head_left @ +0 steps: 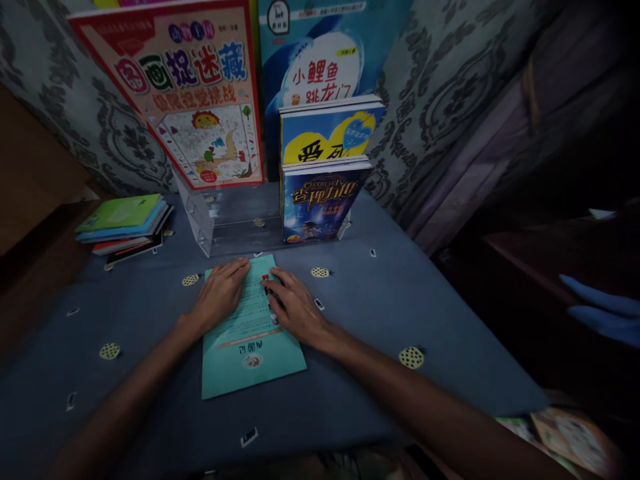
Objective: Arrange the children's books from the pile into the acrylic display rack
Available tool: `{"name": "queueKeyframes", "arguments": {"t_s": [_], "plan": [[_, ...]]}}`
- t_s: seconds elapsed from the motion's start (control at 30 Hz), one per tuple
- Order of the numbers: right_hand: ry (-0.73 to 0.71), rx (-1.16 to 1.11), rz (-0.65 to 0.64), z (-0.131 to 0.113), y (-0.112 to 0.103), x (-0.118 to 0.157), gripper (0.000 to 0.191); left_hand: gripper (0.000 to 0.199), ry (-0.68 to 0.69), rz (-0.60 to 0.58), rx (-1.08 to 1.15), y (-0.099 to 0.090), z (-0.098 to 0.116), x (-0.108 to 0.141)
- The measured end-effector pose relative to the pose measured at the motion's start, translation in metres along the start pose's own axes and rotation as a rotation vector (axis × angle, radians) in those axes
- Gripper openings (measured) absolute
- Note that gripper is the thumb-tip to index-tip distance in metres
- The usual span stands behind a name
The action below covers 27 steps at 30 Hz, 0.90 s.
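Note:
A thin teal green book lies on the cloth-covered table, its title and text upside down from where I look. My left hand rests flat over the book's upper left part, fingers stretched towards its far edge. On the right edge, my right hand lies with its fingers apart and slightly bent, the tips touching the cover beside a small red mark. Neither hand is closed round the book. Part of the cover's upper half is hidden beneath the hands.
Behind the book, a clear acrylic stand holds a red-bordered picture book, a blue book, a blue and yellow book and a dark blue book. Several books are stacked at left. The patterned tablecloth ends at right.

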State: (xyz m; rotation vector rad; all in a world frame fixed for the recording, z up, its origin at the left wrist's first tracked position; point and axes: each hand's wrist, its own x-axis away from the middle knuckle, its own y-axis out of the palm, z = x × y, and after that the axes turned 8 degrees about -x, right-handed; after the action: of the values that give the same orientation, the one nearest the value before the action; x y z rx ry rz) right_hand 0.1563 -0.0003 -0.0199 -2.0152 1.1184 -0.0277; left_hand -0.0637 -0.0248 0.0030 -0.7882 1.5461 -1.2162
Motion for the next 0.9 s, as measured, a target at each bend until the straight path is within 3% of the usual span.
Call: {"name": "queueKeyframes", "arguments": {"t_s": [0.37, 0.63, 0.9], "plan": [[-0.014, 0.021, -0.007, -0.008, -0.006, -0.003, 0.035, 0.048, 0.130, -0.045, 0.149, 0.018, 0.011, -0.042], [-0.034, -0.164, 0.051, 0.013, -0.013, -0.014, 0.038, 0.046, 0.150, 0.023, 0.217, 0.026, 0.007, -0.042], [0.053, -0.328, 0.177, 0.025, -0.012, -0.020, 0.041, 0.049, 0.185, 0.003, 0.135, 0.016, 0.014, -0.040]]}}
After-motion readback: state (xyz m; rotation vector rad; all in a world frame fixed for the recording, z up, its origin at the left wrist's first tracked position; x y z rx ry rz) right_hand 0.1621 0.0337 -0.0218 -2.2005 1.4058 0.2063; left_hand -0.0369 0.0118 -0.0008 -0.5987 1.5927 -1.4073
